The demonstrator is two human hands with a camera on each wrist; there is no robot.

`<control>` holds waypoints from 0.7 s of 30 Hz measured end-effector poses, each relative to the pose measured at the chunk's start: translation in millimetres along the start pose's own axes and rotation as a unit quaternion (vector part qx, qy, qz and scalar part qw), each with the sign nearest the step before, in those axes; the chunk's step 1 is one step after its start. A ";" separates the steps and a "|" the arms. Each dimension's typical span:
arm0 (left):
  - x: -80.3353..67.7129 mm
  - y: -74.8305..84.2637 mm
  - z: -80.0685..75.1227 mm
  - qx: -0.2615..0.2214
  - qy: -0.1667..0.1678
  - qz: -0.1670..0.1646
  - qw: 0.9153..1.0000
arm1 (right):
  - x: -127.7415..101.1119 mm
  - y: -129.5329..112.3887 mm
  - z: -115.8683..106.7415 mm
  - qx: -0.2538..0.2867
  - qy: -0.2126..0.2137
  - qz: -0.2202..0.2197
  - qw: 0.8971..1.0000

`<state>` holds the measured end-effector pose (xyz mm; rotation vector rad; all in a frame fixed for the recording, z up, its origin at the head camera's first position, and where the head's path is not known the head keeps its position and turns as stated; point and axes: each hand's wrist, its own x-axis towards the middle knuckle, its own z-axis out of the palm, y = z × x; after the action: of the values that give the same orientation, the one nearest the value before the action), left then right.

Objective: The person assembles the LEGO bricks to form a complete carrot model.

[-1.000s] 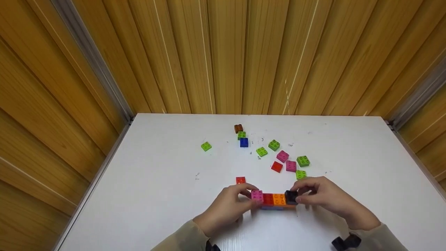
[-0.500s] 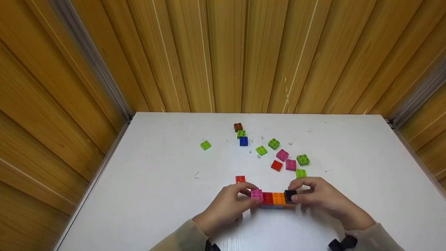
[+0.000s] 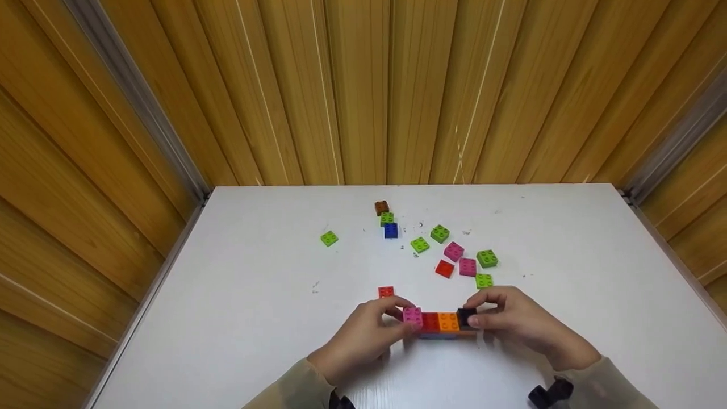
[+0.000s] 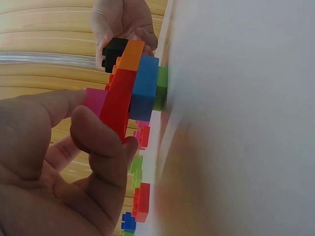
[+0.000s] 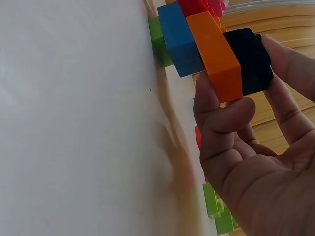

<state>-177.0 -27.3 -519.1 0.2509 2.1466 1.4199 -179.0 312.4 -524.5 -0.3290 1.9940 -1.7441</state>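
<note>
A built stack of toy building bricks stands near the front of the white table. Its lowest part is a green brick (image 4: 161,88), under a blue brick (image 4: 144,88). On top, a red brick (image 4: 119,98) and an orange brick (image 5: 215,54) lie end to end. Atop the left end sits a pink brick (image 3: 413,317); a black brick (image 5: 248,60) sits on the right end. My left hand (image 3: 366,335) grips the left end, thumb and fingers at the pink and red bricks. My right hand (image 3: 519,321) pinches the black brick, with other fingers under the orange one.
Just behind my left hand lies a loose red brick (image 3: 386,291). Farther back are several green, pink and red bricks, among them a pink brick (image 3: 467,267), plus a blue brick (image 3: 391,230) and a brown brick (image 3: 381,208). Wood-patterned panels (image 3: 363,91) rise behind the table.
My right hand has shifted slightly left, its fingers and thumb now farther over the black brick. My left hand keeps its grip. The whole head view has drifted a little.
</note>
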 end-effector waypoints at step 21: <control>115.3 23.5 -73.8 0.077 0.166 -0.014 0.983 | 5.2 3.2 -3.5 -0.067 0.002 0.010 0.998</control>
<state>-315.8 -25.2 -515.6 0.0420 2.5244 1.3574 -184.9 313.5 -528.3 -0.3472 2.1145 -1.6040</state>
